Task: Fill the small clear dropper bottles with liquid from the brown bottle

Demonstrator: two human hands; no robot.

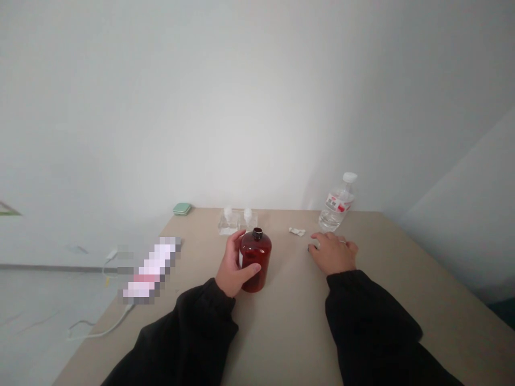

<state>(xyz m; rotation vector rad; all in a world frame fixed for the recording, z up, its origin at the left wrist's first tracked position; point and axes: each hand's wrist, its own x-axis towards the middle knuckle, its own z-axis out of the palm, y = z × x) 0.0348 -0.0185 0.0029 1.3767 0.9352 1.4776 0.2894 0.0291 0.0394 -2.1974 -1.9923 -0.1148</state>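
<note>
My left hand point(237, 268) is wrapped round an amber-brown bottle point(257, 262), thumb across its front and fingers behind its left side. The bottle stands upright with its narrow neck uncapped, and a bit of white label shows beside my fingers. To the right, my right hand point(333, 253) is low over the table, palm down, with its fingers spread and bent. A tiny dark spot point(309, 248) shows at its thumb tip; I cannot make out what it is. Just beyond this hand is a clear water bottle point(337, 203) with a white cap, tilted in view.
Two clear containers with white rounded tops point(229, 221) stand behind the amber bottle. A crumpled white scrap point(297, 231) lies to their right. On the left are a blurred-out phone point(151, 271) with a white cable point(102, 333) and a green case point(182, 209). A wall point(257, 107) backs the table.
</note>
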